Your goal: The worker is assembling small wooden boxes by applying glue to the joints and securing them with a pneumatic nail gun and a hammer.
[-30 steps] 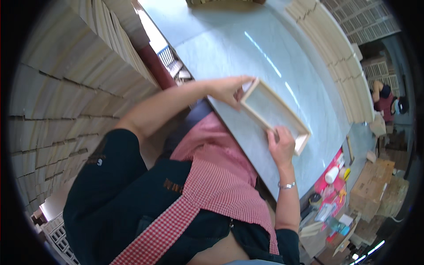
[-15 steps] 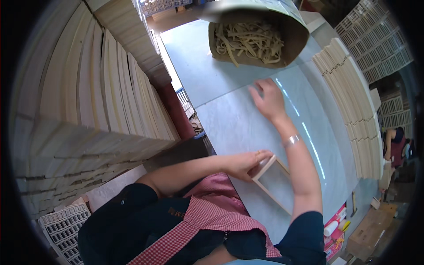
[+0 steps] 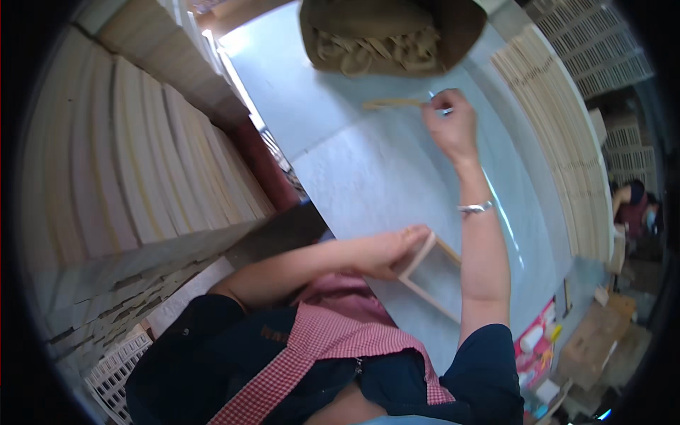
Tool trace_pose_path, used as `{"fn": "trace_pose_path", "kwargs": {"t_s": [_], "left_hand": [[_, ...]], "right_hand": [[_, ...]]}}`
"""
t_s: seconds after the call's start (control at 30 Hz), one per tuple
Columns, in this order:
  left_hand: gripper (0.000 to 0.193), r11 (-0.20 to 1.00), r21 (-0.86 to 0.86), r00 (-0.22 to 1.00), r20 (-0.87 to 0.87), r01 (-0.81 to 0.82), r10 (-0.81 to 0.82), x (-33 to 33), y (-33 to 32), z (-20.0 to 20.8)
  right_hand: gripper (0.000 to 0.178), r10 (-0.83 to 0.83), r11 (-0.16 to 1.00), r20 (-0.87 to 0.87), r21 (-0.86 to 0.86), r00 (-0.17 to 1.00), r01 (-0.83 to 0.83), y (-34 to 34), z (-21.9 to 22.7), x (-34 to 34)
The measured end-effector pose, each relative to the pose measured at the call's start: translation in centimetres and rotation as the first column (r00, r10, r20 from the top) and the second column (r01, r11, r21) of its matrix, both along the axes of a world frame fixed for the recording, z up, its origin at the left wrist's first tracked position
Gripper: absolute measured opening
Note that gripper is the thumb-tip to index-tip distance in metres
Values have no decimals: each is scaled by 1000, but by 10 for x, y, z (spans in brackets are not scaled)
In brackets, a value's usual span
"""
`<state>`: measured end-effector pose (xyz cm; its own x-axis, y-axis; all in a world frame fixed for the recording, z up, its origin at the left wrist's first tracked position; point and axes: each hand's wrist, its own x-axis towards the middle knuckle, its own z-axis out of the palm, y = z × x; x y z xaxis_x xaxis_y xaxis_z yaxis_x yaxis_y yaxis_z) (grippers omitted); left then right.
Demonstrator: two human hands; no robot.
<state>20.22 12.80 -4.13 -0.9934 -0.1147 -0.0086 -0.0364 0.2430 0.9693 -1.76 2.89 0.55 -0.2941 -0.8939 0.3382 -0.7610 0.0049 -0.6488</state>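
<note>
My left hand [image 3: 393, 251] is closed around one end of a light wooden frame [image 3: 429, 299], which rests on the grey-white table [image 3: 375, 170]. The frame is thin-railed and rectangular; my right forearm hides its far end. Farther off, the fingers of my right hand [image 3: 453, 127] pinch a flat tan band [image 3: 393, 103] that looks like a rubber band. It stretches leftward from my fingertips, slightly blurred. Just beyond it lies a brown cardboard box [image 3: 464, 35], its opening toward me, with many similar tan bands [image 3: 375, 53] inside.
Tall stacks of pale wooden boards [image 3: 142, 149] rise on the left. Along the table's right side runs a row of stacked wooden pieces [image 3: 559, 142]. White slatted crates [image 3: 595, 46] stand at the far right, with another person [image 3: 637, 209] below them.
My right hand was empty with its fingers parted; now it pinches a tan band close to the box. The view has shifted slightly. My left hand keeps its grip on the wooden frame.
</note>
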Motion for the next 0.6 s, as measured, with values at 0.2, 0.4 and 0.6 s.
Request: {"fn": "trace_pose_path", "kwargs": {"t_s": [0.2,0.4,0.6], "left_hand": [[109,984,-146,977,200,106,-76,5,-4,12],[110,974,-207,977,209,90,-46,0,4,14],[120,973,-228,999,29,-20,27,7,6,1]], "right_hand": [[16,-243,949,336,-113,910,296,172,60,-31],[17,-304,944,106,170,947,284,227,26,3],[10,-64,948,153,318,986,13,230,24,53]]}}
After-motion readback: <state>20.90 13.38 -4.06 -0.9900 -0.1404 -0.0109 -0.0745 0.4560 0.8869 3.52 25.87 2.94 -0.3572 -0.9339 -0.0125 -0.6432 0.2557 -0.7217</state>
